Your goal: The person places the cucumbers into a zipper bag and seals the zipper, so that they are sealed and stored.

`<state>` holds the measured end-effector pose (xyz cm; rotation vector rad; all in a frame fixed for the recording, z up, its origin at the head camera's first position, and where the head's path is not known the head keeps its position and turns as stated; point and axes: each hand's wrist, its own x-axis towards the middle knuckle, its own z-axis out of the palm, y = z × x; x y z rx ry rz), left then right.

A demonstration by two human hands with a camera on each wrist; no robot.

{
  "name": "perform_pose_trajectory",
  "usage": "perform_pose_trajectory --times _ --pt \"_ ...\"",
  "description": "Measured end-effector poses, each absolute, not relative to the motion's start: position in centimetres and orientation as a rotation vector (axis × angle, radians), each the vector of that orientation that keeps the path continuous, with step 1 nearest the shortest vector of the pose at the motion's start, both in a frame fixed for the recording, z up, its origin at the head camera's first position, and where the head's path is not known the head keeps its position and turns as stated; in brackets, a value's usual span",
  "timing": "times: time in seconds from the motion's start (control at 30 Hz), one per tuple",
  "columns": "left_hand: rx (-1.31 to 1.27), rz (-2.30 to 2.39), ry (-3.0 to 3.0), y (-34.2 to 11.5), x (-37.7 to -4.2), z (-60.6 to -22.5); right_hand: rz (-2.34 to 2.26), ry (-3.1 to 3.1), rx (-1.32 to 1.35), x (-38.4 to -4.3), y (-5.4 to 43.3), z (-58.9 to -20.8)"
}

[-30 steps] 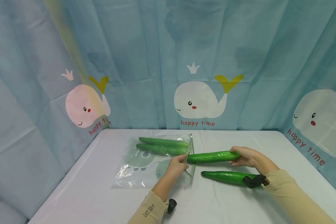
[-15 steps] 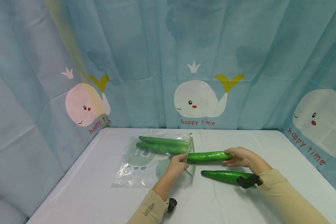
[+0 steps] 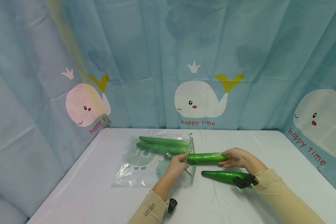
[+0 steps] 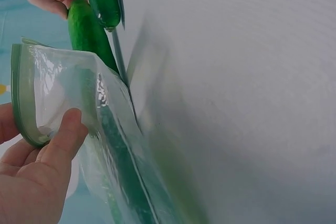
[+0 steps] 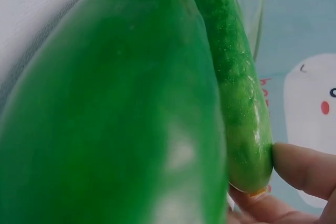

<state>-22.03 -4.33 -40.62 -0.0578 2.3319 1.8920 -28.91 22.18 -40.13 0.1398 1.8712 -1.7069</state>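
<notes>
My left hand (image 3: 177, 168) pinches the open mouth of a clear zip bag (image 3: 126, 179), its thumb and fingers on the green zip edge (image 4: 19, 95). Two cucumbers (image 3: 162, 146) lie inside the bag toward the back. By its near end, my right hand (image 3: 236, 158) holds another cucumber (image 3: 205, 157), whose far part runs through the bag's mouth. Thumb and fingers grip that end in the right wrist view (image 5: 247, 129). One more cucumber (image 3: 221, 176) lies on the table below the right wrist, partly hidden by the black wrist camera (image 3: 244, 181).
The bag lies flat on a white-covered table (image 3: 86, 199), with a pale green dinosaur print (image 3: 141, 158). A blue curtain (image 3: 140, 62) with whale pictures hangs behind the table and at its sides.
My right hand has moved left, sliding the cucumber further into the bag; its tip now shows through the plastic. The left hand has stayed at the bag's mouth.
</notes>
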Motion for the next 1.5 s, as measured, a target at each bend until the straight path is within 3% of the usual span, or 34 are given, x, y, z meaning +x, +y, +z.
perform_pose_trajectory --times 1.5 --pt "-0.050 1.883 2.335 -4.3 -22.4 -40.7 -1.712 1.895 0.126 -29.4 18.2 -40.9"
